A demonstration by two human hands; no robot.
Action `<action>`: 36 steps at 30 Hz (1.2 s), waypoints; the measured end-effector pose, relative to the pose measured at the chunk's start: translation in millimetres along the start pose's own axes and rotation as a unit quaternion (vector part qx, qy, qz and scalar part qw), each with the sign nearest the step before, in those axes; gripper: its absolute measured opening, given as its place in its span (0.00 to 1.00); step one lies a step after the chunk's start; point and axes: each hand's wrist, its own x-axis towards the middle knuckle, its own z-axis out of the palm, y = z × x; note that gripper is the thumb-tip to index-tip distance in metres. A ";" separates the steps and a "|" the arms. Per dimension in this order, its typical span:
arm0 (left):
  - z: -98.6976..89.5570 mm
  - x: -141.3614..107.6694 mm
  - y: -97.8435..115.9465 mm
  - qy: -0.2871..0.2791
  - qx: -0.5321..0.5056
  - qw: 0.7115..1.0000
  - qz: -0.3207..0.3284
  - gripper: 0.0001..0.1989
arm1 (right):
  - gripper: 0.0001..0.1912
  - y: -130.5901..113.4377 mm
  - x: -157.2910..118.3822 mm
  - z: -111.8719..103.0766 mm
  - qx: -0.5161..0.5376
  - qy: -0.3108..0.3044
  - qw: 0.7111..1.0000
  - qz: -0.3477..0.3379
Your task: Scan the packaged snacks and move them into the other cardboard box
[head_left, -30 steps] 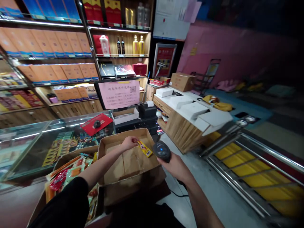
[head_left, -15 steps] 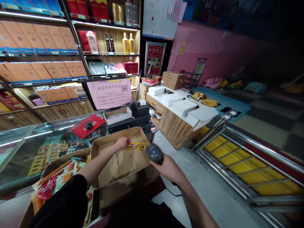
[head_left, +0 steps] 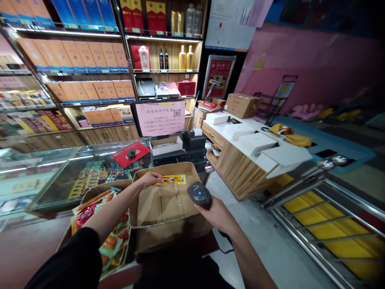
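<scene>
"What has just changed on your side?"

"The yellow packet [head_left: 172, 179], which I have near the middle of the frame, over the shallow carton [head_left: 147, 206]. A second ago it slants down to the right; now it lies almost level, its broad printed side turned up to me."

"Who has it?"

"The left hand [head_left: 150, 179]: thumb and fingers are pinched together on the packet's left end. (I can't tell from here whether its underside touches the carton.)"

"And the other?"

"The right hand [head_left: 219, 214] is curled around the dark scanner [head_left: 199, 195], just right of centre, blue light showing. Most of those fingers are hidden underneath. The scanner is near the packet's right end but apart from it."

"What do you make of the turn?"

"My judgement: the pale, barcode-like patch at that end looks easier to read than half a second ago, when the packet shows narrower, so the two seem better placed for each other. I see no proof of a reading."

"Farther out?"

"Wrapped food [head_left: 110, 243] at lower left, and a pink sign [head_left: 159, 120] above centre."
</scene>
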 end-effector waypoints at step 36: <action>-51.1 -114.7 -21.0 0.195 -0.093 0.976 0.033 0.29 | 0.17 -4.3 33.9 3.8 -0.005 -0.103 0.993 -0.055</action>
